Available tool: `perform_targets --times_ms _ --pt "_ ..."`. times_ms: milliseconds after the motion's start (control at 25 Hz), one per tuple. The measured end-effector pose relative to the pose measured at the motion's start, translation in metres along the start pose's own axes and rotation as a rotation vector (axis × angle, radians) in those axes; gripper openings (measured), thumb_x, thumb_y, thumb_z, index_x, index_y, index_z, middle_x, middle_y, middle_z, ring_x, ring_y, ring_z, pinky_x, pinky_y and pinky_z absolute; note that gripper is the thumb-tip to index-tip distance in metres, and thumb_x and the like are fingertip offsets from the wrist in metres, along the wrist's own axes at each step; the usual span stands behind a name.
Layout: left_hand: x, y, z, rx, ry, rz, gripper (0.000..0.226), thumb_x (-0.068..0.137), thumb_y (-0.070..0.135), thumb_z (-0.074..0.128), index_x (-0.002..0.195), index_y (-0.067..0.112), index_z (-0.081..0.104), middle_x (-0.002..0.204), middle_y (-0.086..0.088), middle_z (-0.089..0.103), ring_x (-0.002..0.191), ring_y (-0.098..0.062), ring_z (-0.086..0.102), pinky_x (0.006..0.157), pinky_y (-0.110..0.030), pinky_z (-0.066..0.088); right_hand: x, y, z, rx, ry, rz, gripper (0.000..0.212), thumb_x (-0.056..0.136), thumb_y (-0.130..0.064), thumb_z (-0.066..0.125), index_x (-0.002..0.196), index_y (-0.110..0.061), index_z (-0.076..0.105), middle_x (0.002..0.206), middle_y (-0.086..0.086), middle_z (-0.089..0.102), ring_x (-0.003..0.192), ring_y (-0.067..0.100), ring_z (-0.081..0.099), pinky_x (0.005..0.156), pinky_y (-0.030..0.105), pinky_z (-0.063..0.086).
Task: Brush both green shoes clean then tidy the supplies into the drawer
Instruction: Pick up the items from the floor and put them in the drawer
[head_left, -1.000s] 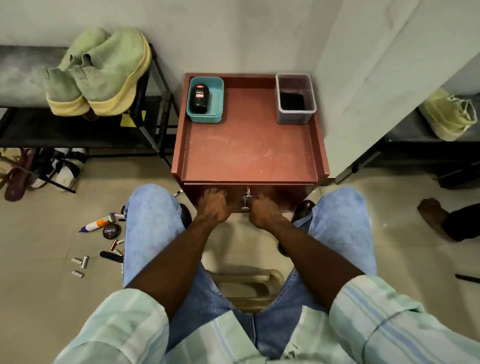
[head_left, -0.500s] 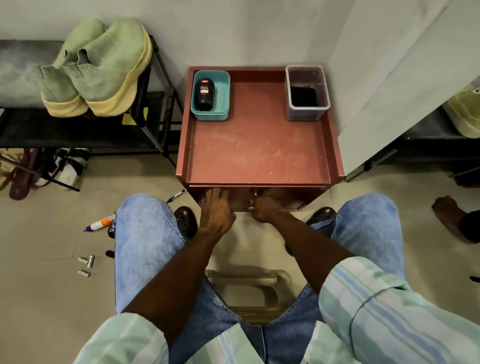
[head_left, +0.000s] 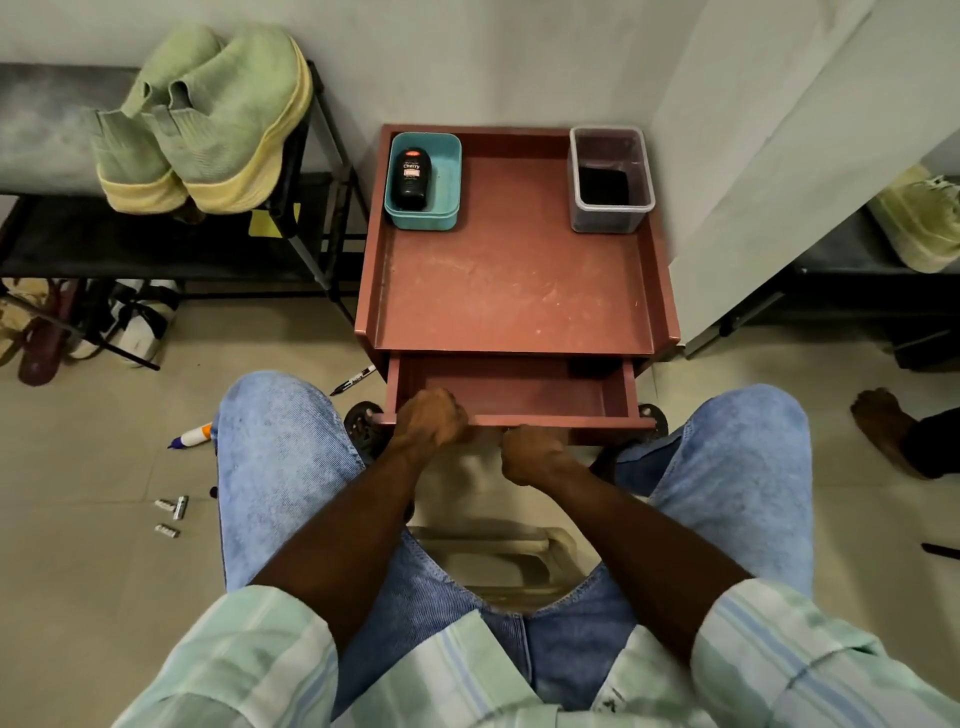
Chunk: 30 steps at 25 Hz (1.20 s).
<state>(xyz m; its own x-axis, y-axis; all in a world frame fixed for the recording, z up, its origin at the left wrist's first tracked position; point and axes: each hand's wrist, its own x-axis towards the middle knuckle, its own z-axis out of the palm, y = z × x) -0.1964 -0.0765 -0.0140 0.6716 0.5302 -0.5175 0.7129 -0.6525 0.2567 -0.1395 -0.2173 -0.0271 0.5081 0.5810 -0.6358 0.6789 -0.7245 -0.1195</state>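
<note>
Two green shoes (head_left: 208, 119) with yellow soles lie on top of the black shoe rack (head_left: 332, 208) at the left. The red cabinet (head_left: 511, 270) carries a teal tray (head_left: 447, 156) with a black polish bottle (head_left: 411, 179), and a clear box (head_left: 610, 179) with something black inside. Its drawer (head_left: 519, 387) is pulled out and looks bare inside. My left hand (head_left: 428, 418) grips the drawer's front edge. My right hand (head_left: 530, 452) is a fist at the middle of the drawer front, covering the handle.
On the floor to the left lie a black marker (head_left: 353, 379), an orange-capped tube (head_left: 189, 435) and small metal pieces (head_left: 171, 512). Other footwear sits under the rack. Another person's foot (head_left: 883, 431) is at the right, below a pale shoe (head_left: 919, 223) on a low shelf.
The drawer was shut; both hands have pulled it out toward me, and its inside now shows. The view has shifted slightly right and down.
</note>
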Motion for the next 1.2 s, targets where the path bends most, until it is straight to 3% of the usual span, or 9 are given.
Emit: perform_targets --times_ms 80,160,360,480,600,720,960,1080,1200 --pt "-0.005 -0.002 -0.003 -0.001 -0.105 -0.036 0.027 0.087 0.031 0.063 0.09 0.005 0.068 0.098 -0.013 0.068 0.078 -0.027 0.058 0.067 -0.029 0.045 -0.012 -0.006 -0.008 0.057 0.231 0.015 0.022 0.089 -0.02 0.051 0.101 -0.01 0.066 0.098 0.009 0.066 0.09 0.029 0.065 0.072 0.032 0.05" --pt "-0.011 -0.005 -0.002 0.037 -0.186 -0.03 0.027 0.084 0.034 0.068 0.089 0.008 0.068 0.099 -0.011 0.068 0.081 -0.026 0.062 0.07 -0.028 0.049 -0.014 -0.001 -0.009 0.121 0.343 0.039 0.02 0.087 -0.021 0.05 0.094 -0.01 0.066 0.095 0.008 0.064 0.087 0.03 0.063 0.068 0.031 0.044" --pt "-0.013 -0.004 -0.004 0.056 -0.248 -0.006 0.012 0.087 0.023 0.064 0.082 0.011 0.062 0.091 -0.008 0.062 0.082 -0.024 0.061 0.068 -0.027 0.046 -0.009 0.019 -0.003 0.156 0.116 0.11 0.026 0.089 -0.023 0.047 0.092 -0.007 0.067 0.103 0.015 0.067 0.094 0.033 0.063 0.081 0.033 0.048" --pt "-0.014 -0.001 -0.004 0.062 -0.236 -0.002 0.01 0.088 0.022 0.061 0.091 0.013 0.06 0.095 -0.008 0.059 0.09 -0.026 0.062 0.073 -0.028 0.048 -0.004 0.018 -0.004 0.238 0.121 0.176 0.027 0.086 -0.022 0.05 0.098 -0.004 0.066 0.108 0.02 0.067 0.1 0.035 0.062 0.087 0.034 0.048" --pt "-0.016 -0.003 -0.001 0.084 -0.2 -0.007 0.019 0.088 0.024 0.06 0.097 0.008 0.065 0.103 -0.01 0.065 0.09 -0.026 0.062 0.072 -0.029 0.048 -0.002 0.018 -0.006 0.287 0.159 0.166 0.024 0.084 -0.018 0.051 0.093 -0.002 0.066 0.103 0.021 0.068 0.095 0.036 0.063 0.082 0.034 0.049" --pt "-0.014 0.001 -0.018 -0.015 -0.04 -0.021 0.024 0.087 0.023 0.057 0.097 0.005 0.068 0.104 -0.014 0.069 0.092 -0.031 0.065 0.073 -0.031 0.049 0.004 0.01 -0.028 0.413 0.32 0.121 0.021 0.085 -0.012 0.049 0.089 -0.004 0.068 0.097 0.022 0.069 0.091 0.039 0.064 0.076 0.034 0.05" --pt "-0.008 -0.022 -0.128 -0.609 0.457 -0.09 0.028 0.073 0.024 0.047 0.079 0.011 0.071 0.082 -0.009 0.072 0.084 -0.031 0.067 0.077 -0.035 0.056 0.032 -0.067 -0.137 0.664 0.554 -0.168 0.018 0.082 -0.012 0.053 0.07 -0.012 0.066 0.073 0.014 0.067 0.071 0.023 0.059 0.063 0.025 0.038" --pt "-0.016 -0.1 -0.157 -0.809 0.714 -0.196 0.027 0.068 0.025 0.045 0.069 0.015 0.07 0.07 0.001 0.071 0.073 -0.02 0.068 0.07 -0.035 0.057 0.04 -0.151 -0.18 0.534 0.446 -0.437 0.018 0.08 -0.012 0.055 0.067 -0.018 0.064 0.073 0.007 0.068 0.071 0.016 0.058 0.063 0.023 0.037" --pt "-0.024 -0.188 -0.151 -0.957 0.824 -0.418 0.031 0.066 0.027 0.041 0.069 0.012 0.069 0.069 -0.005 0.071 0.07 -0.025 0.07 0.069 -0.04 0.058 0.061 -0.23 -0.186 0.329 0.248 -0.579 0.016 0.083 -0.017 0.055 0.076 -0.011 0.069 0.079 0.008 0.071 0.075 0.02 0.064 0.065 0.03 0.047"
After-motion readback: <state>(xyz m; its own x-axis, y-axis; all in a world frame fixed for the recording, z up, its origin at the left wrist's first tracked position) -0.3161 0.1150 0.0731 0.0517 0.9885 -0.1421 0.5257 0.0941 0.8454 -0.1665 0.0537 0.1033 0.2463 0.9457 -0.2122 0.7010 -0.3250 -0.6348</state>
